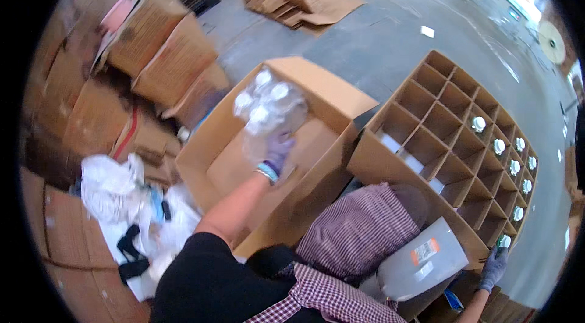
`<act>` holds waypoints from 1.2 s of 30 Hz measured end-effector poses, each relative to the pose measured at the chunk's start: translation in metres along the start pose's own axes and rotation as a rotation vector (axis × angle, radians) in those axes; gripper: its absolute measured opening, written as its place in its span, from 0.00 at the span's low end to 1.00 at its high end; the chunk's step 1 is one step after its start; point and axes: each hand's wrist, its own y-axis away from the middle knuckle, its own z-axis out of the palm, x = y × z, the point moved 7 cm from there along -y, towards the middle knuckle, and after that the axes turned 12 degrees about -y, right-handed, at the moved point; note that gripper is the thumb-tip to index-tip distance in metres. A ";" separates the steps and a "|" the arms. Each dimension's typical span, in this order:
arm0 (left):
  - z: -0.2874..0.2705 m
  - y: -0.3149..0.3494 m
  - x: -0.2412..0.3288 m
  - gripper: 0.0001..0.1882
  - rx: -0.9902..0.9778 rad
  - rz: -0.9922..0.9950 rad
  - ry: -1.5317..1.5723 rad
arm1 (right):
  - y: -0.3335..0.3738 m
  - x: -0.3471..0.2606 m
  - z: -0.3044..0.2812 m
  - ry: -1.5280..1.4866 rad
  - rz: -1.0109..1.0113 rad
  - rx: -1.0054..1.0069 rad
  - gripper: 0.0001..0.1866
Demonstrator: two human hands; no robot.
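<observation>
Purple-gloved, my left hand (279, 151) reaches into an open cardboard box (304, 73). It is against a cluster of clear bottles (268, 110) with whitish caps at the box's far left corner. Motion blur hides whether its fingers grip one. My right hand (493, 269), in a greyish glove, is at the near right corner of a divided carton (390, 158). Its fingers close around the top of a white-capped bottle (504, 242) in the corner compartment. Several more capped bottles (499, 147) stand in the carton's right-hand compartments; their bodies are mostly hidden by the dividers.
Stacked cardboard boxes (152, 36) rise on the left. White plastic bags (113, 183) and black items (129, 250) lie beside the left box. A grey container with an orange label (420, 262) sits close to my body. Flattened cardboard (304, 9) lies on the floor beyond.
</observation>
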 end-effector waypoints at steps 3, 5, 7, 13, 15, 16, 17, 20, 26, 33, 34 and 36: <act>-0.045 -0.099 -0.098 0.25 0.031 -0.050 0.186 | 0.010 -0.036 -0.020 0.014 0.001 0.117 0.19; -0.177 -0.130 -0.168 0.29 0.195 -0.129 -0.354 | -0.018 -0.081 -0.002 -0.153 -0.012 0.080 0.19; -0.082 -0.150 -0.137 0.28 -0.017 -0.011 -0.371 | -0.002 -0.070 -0.058 -0.120 -0.058 0.277 0.17; -0.039 -0.081 0.076 0.19 -0.582 0.448 -0.673 | -0.005 -0.095 -0.103 -0.485 -0.016 0.264 0.13; -0.041 0.011 0.230 0.21 -0.883 0.594 -0.351 | 0.004 -0.115 -0.122 -0.745 -0.099 0.281 0.12; -0.048 0.058 0.303 0.22 -1.052 0.630 -0.182 | 0.006 -0.140 -0.131 -0.836 -0.124 0.246 0.12; -0.073 0.079 0.339 0.24 -1.080 0.933 -0.087 | 0.003 -0.174 -0.134 -0.969 -0.191 0.143 0.11; -0.095 0.117 0.432 0.45 -1.178 1.043 0.626 | 0.025 -0.304 -0.149 -1.224 -0.405 -0.175 0.14; -0.022 0.184 0.560 0.58 -1.526 1.094 1.417 | 0.068 -0.414 -0.170 -1.144 -0.957 -0.239 0.45; 0.093 0.168 0.553 0.44 -1.421 0.874 1.518 | 0.104 -0.456 -0.136 -1.368 -0.688 -0.149 0.51; 0.113 0.170 0.546 0.41 -1.469 0.877 1.509 | 0.089 -0.453 -0.116 -1.436 -0.541 -0.233 0.46; 0.118 0.157 0.520 0.41 -0.309 1.208 0.264 | 0.035 -0.416 -0.056 -1.996 -0.317 -0.465 0.34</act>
